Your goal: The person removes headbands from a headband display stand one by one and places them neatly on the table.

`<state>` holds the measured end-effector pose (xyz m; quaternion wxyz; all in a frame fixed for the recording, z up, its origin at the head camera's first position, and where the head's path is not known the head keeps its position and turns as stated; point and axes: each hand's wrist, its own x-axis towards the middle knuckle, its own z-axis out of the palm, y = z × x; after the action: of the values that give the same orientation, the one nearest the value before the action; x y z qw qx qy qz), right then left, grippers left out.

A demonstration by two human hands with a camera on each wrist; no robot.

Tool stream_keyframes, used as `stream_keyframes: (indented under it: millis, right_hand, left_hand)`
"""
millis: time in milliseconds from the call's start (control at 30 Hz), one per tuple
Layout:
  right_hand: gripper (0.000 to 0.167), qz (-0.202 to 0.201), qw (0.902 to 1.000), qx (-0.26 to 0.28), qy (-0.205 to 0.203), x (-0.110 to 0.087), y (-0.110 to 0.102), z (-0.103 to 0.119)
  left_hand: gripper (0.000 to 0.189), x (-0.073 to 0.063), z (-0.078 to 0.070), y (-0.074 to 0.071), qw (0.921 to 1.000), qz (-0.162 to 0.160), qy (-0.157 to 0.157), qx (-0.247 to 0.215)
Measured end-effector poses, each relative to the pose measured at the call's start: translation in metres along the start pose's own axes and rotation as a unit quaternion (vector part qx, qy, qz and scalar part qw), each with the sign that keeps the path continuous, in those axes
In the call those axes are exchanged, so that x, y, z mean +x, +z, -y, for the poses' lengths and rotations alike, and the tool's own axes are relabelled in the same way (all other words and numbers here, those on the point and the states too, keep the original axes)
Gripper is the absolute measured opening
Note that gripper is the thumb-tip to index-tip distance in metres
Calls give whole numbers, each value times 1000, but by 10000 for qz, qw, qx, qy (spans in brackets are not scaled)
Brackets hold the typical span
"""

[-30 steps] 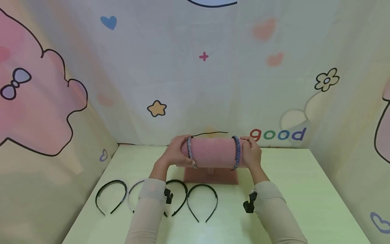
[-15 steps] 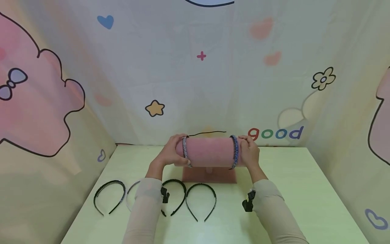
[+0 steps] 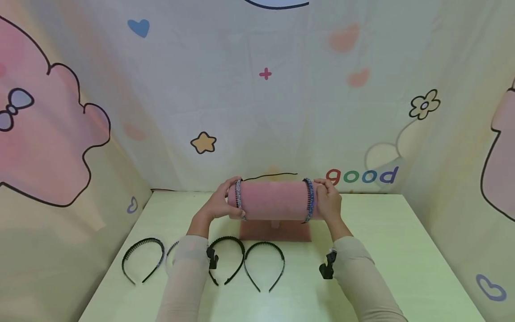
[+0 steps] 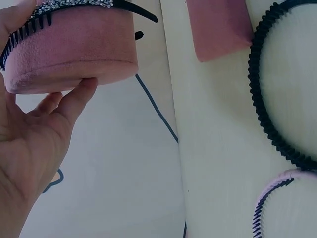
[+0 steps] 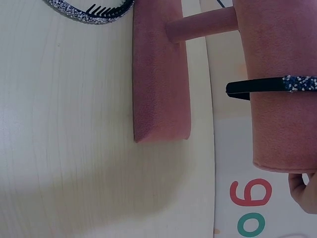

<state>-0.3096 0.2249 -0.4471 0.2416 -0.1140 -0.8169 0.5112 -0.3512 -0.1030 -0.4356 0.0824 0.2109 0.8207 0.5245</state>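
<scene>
A pink plush headband stand has a horizontal roll [image 3: 273, 200] on a flat base [image 3: 275, 231]. A silver glittery headband [image 3: 238, 197] sits round the roll near its left end, and a blue glittery one [image 3: 310, 201] sits near the right end. My left hand [image 3: 214, 206] holds the silver headband between thumb and fingers. In the left wrist view, its thumb lies at the toothed band [image 4: 74, 4] while other fingertips touch the roll's end face. My right hand [image 3: 330, 202] grips the roll's right end. Only a curled part of it shows in the right wrist view.
Several headbands lie in a row at the table's front left: a black toothed one [image 3: 129, 252], a pale purple one [image 3: 168, 255] partly behind my left sleeve, a black one [image 3: 241, 250] and a thin dark one [image 3: 283, 259]. A printed curtain [image 3: 265, 112] stands behind the table.
The silver headband has slid left along the roll with my left hand, widening its distance from the blue headband. My right hand keeps its grip on the roll.
</scene>
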Motion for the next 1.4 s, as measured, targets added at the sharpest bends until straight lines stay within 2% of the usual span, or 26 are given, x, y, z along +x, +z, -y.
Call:
stream_keyframes:
  millis: [200,467,600,667,733,833,933,1167,1267,1400]
  right_hand:
    - [34,24,10000,17,55,2,1,3]
    - [34,39,10000,-34,9,2,4,7]
    - [34,66,9999,-82,52,2,4,6]
    - [34,88,9999,-80,72,3,4,5]
    - [34,67,9999,-101,93,4,3,3]
    - [34,13,9999,-91,128,4,2,2]
    - [34,1,9999,-57,125,4,1,2]
    - [33,50,9999,-26,127,3,3,3]
    - [34,76,9998,-46,170,2,2,2]
    - [34,54,9997,-78,231,2,0,-1]
  left_hand:
    - [118,3,1,-3,9990,156,190,374]
    - [118,-3,3,-9,9996,260,99,72]
    - [126,0,2,-8,9979,174,325,532]
    - [125,2,1,-8,9957,131,479,779]
    - [122,3,0,-7,9949,143,494,867]
    - [116,3,-3,-7,9972,258,404,580]
    - [114,-1,-8,-7,9990,239,239,290]
    - [110,-23,-29,-12,9997,102,212,14]
    - [107,-25,-18,-12,9999,-17,136,-104]
    - [106,-22,8,-8,9995,-276,22,-124]
